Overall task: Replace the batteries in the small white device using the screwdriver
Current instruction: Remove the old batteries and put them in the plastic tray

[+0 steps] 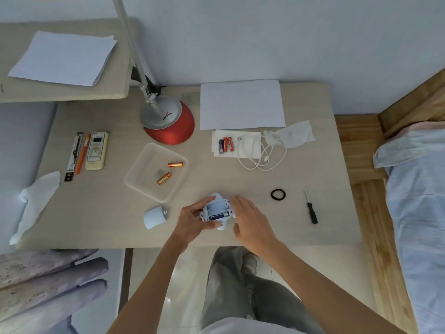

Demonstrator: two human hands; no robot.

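Observation:
The small white device [216,211] lies back-up near the table's front edge, its battery bay uncovered with a dark battery showing in the lower slot. My left hand [192,221] grips its left side. My right hand [249,219] rests against its right side with fingers fairly straight. The white battery cover [154,216] lies to the left of the device. A black-handled screwdriver [311,209] lies to the right, apart from both hands. Three batteries [225,145] rest on a white tissue further back. Two orange batteries [169,171] lie in a clear plastic tray [144,169].
A red-based desk lamp [168,121] stands at the back centre. White paper [240,104], a white cable [262,153] and a black hair tie [278,195] lie on the right. A remote control [96,150] and pens lie at the left. A bed stands to the right.

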